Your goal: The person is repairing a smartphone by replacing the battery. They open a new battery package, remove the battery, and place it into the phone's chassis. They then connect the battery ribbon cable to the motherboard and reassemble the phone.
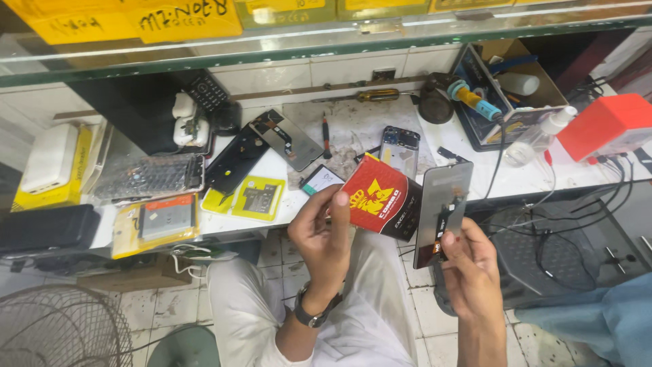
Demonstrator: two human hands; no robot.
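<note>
My left hand (324,234) grips a red and black box (380,198) with a yellow emblem, held over the front edge of the white workbench (530,178). My right hand (467,265) holds a grey phone screen panel (443,209) upright by its lower end, its back and flex cable facing me. The two items nearly touch. An opened phone frame (399,147) lies on the bench just behind the box. A watch sits on my left wrist.
Phone parts litter the bench: a screen panel (285,139), yellow part packets (252,198), a keypad (148,177), earbud cases (187,121), screwdrivers (370,95), a soldering iron (472,98), a clear bottle (536,139), a red box (604,126). A fan guard (61,329) stands lower left.
</note>
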